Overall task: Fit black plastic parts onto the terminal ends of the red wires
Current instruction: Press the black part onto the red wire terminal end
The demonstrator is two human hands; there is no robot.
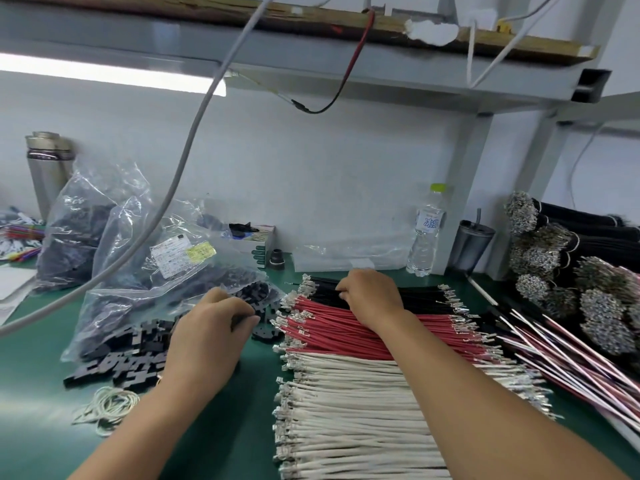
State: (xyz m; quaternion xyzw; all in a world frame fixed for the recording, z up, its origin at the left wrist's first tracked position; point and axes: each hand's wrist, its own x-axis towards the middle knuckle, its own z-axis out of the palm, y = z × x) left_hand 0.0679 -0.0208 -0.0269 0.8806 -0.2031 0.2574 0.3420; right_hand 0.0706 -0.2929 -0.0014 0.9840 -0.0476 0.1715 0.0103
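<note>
The red wires (349, 332) are laid flat in a band across the middle of the bench (256, 393), between black wires (415, 296) toward the far edge and white wires (346, 410) toward the near edge, with their metal terminals (294, 318) pointing left. No black part is seen fitted on any red terminal, so the task is judged barely begun, with the whole band left to do. The black parts (138, 348) are heaped left of the wires, spilling from a clear bag (166, 271). The left hand (207, 337) is curled over the right edge of that heap, fingertips bent down among the parts; whether one is pinched cannot be told. The right hand (372, 296) is pressed, fingers curled, onto the wires where red meets black; what exactly is gripped is hidden beneath it.
</note>
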